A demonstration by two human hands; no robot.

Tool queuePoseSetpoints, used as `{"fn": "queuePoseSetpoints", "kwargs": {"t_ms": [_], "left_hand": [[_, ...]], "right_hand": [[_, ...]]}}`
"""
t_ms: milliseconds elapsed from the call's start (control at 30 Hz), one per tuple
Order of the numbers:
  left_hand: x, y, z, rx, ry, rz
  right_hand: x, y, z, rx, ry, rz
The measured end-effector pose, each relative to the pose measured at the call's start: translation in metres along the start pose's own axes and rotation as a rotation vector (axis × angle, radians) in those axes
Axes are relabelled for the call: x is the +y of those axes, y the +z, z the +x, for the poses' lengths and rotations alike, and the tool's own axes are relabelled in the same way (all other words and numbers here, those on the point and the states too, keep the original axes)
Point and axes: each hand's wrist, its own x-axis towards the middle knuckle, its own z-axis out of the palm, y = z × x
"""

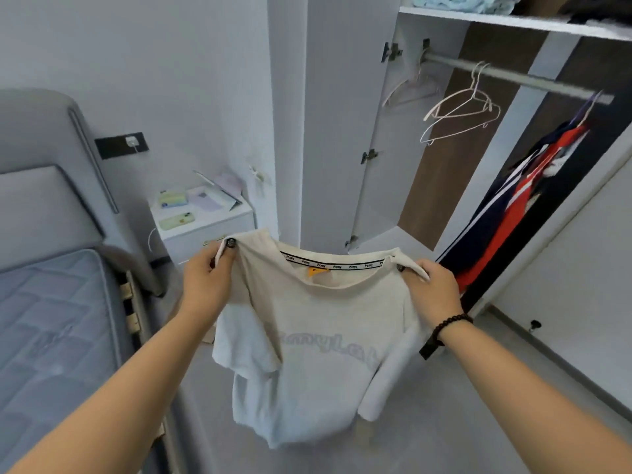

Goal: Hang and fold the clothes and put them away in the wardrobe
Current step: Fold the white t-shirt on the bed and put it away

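A cream T-shirt (314, 336) with pale lettering on its chest hangs in the air in front of me, spread by its shoulders. My left hand (205, 278) pinches its left shoulder and my right hand (432, 290) pinches its right shoulder. Behind it the wardrobe (376, 131) stands open. Its rail (506, 75) carries several empty white hangers (461, 111) and a navy, red and white garment (506, 206) at the right.
A bed with a bare grey mattress (51, 336) and padded headboard fills the left. A white bedside table (205, 217) with small items stands by the wall. Folded blue cloth (461, 3) lies on the wardrobe's top shelf. A wardrobe door (581, 268) stands at the right.
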Motion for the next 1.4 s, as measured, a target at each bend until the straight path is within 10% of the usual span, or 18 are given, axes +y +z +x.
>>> {"fn": "queuePoseSetpoints", "kwargs": {"t_ms": [200, 567, 1400], "left_hand": [[-0.025, -0.069, 0.041, 0.132, -0.150, -0.130], [-0.026, -0.256, 0.119, -0.083, -0.018, 0.307], [0.046, -0.421, 0.048, 0.823, 0.157, 0.515]], "right_hand": [[-0.060, 0.055, 0.016, -0.072, -0.172, -0.150], [-0.172, 0.172, 0.054, -0.114, -0.323, -0.080], [-0.359, 0.302, -0.024, -0.664, -0.784, 0.361]]}}
